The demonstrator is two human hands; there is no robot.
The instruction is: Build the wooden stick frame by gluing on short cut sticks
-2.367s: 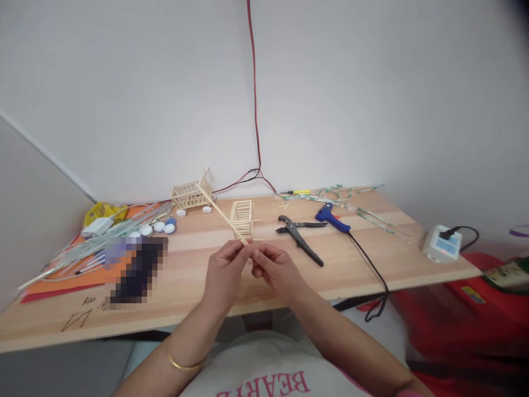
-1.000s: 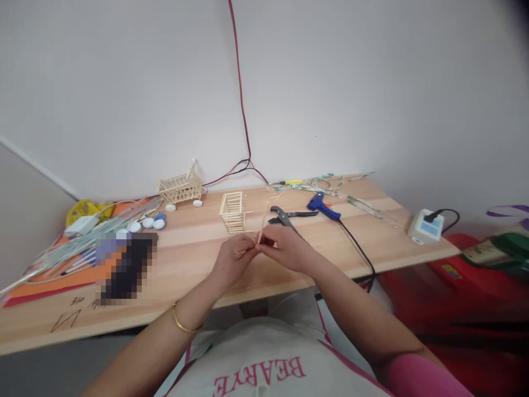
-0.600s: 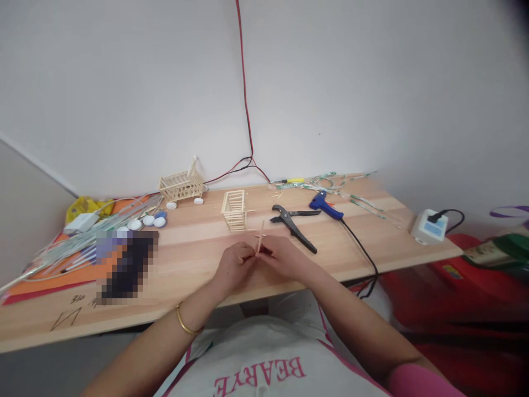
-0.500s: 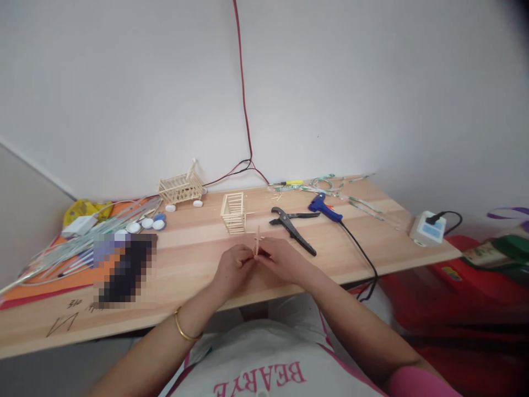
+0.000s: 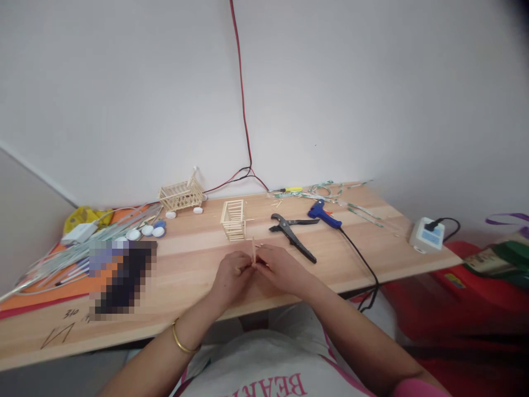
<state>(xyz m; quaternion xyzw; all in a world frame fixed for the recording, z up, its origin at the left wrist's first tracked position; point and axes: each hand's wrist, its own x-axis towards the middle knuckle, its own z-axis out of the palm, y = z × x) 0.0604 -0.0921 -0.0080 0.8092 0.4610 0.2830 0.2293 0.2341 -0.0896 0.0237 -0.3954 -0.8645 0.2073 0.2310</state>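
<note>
Wooden table (image 5: 182, 281) marked "310", garment (image 5: 248, 355) lettered "BEAR", left hand (image 5: 232, 274) and right hand (image 5: 279, 268), fingers pinching thin stick (image 5: 253, 251)

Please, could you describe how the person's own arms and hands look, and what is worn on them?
The left hand and the right hand wear no gloves. A thin, gold-coloured, round bangle circles the left arm near the wrist. A pink fabric sleeve shows on the right arm; no sleeve shows on the left.

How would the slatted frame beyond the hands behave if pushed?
The slatted frame is probably light: thin and open. Looking that spindly, it might snap under pressure. With no wheels showing, it'd likely slide, not roll.
</note>
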